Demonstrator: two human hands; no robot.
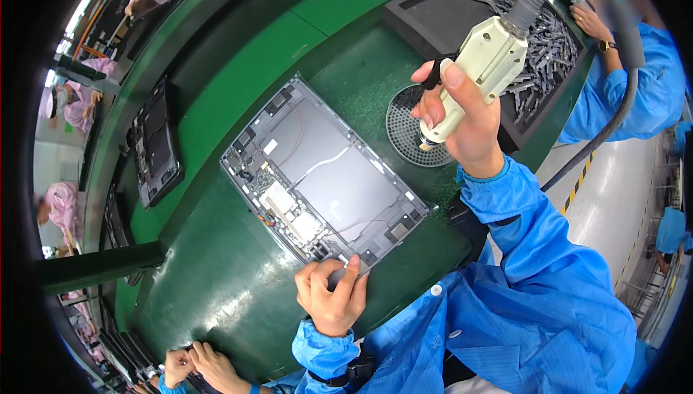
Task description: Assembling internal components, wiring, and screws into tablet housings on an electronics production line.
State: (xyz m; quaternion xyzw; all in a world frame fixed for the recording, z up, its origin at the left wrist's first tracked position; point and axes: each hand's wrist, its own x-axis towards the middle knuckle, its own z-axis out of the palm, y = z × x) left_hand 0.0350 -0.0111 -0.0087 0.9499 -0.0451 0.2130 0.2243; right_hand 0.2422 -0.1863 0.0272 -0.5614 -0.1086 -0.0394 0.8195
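An opened laptop base (339, 177) lies slantwise on the green work table, its circuit board (285, 206), thin cables and corner pieces exposed. At its near corner my left hand (332, 294) is closed on the edge, thumb and fingers bent around it; whether a small part is also between them is hidden. My right hand (473, 116) is wrapped around a cream-coloured powered screwdriver (487, 58) with a thick grey hose at its top end. The screwdriver's tip is over a round perforated screw dish (404, 130), right of the laptop base.
A black foam tray (426, 15) heaped with small dark parts (541, 62) stands at the far right. Another opened laptop base (155, 145) sits on the green conveyor to the left. Co-workers' hands (206, 366) are at lower left, and a blue-sleeved person (635, 83) works at right.
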